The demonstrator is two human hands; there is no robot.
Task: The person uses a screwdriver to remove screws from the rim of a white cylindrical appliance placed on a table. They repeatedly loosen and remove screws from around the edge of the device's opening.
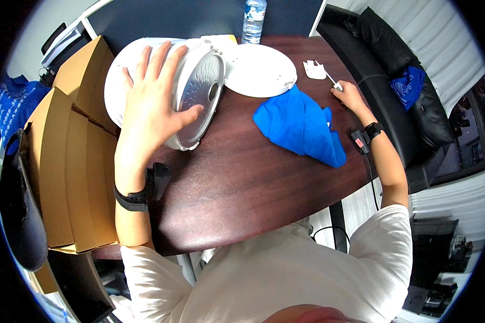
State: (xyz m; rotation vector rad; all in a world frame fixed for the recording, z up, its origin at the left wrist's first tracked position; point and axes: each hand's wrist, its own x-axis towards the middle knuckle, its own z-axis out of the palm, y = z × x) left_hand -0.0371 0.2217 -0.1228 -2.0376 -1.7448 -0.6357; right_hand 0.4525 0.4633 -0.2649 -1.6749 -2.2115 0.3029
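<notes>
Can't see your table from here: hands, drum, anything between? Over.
Left hand spread over drum; right hand pinching slim white piece. Drum's metal face turned rightward. Blue cloth on table between hands.

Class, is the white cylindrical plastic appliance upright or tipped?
Tipped: the white cylindrical appliance lies sideways under the left hand, its round silver metal face turned rightward.

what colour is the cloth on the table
The cloth is bright blue, seen in the head view.
</notes>
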